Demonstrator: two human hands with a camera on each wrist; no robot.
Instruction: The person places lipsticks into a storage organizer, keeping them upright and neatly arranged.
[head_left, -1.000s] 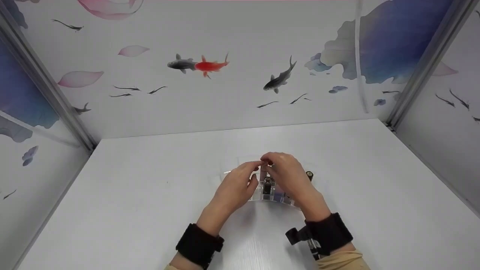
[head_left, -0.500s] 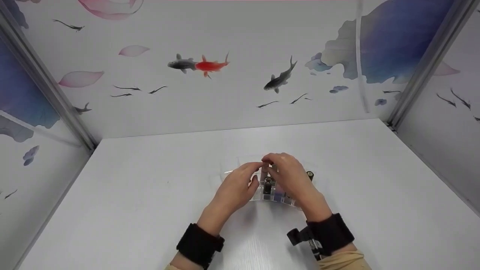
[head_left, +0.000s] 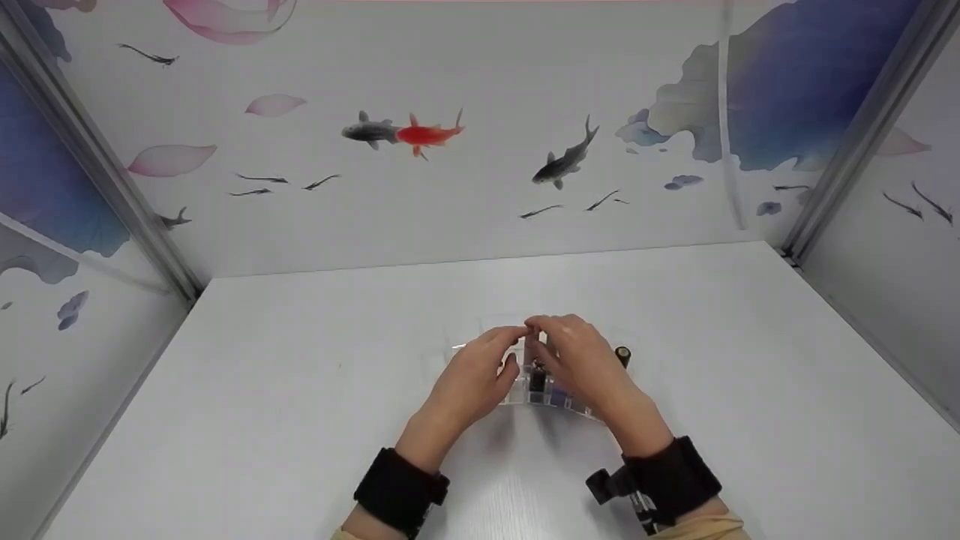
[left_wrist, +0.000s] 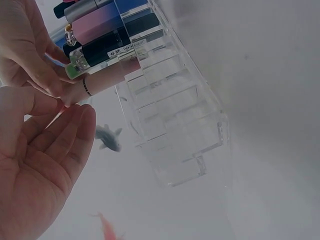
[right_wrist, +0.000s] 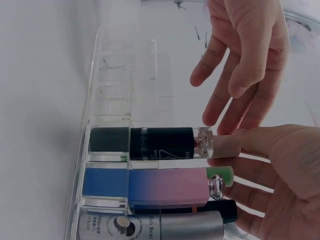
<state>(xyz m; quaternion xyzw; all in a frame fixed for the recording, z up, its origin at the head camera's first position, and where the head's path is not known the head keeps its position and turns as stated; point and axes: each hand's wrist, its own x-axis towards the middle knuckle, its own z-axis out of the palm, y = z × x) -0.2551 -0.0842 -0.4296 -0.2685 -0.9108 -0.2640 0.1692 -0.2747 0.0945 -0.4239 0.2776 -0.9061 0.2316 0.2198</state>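
A slim pinkish-beige lipstick tube (left_wrist: 102, 82) stands in a clear stepped cosmetics organizer (left_wrist: 165, 117). My right hand (head_left: 589, 364) pinches its top end between thumb and fingers, as the right wrist view (right_wrist: 285, 175) shows. Close beside that end is my left hand (head_left: 476, 371), its fingertips meeting the right fingertips in the head view and its fingers mostly extended. In front of the tube is a dark tube with a clear faceted cap (right_wrist: 165, 143). A blue-to-pink tube (right_wrist: 170, 186) and a silver tube (right_wrist: 190, 227) occupy neighbouring slots.
Another black tube with a gold-ringed top (head_left: 623, 354) shows beyond my right hand. Vacant slots of the organizer (right_wrist: 115, 75) lie on my left hand's side. The white table (head_left: 300, 360) meets a wall printed with fish (head_left: 562, 161) and side panels.
My right hand has come slightly down and nearer, staying at the tube's top. My left hand has hardly moved. The head view has shifted a little.
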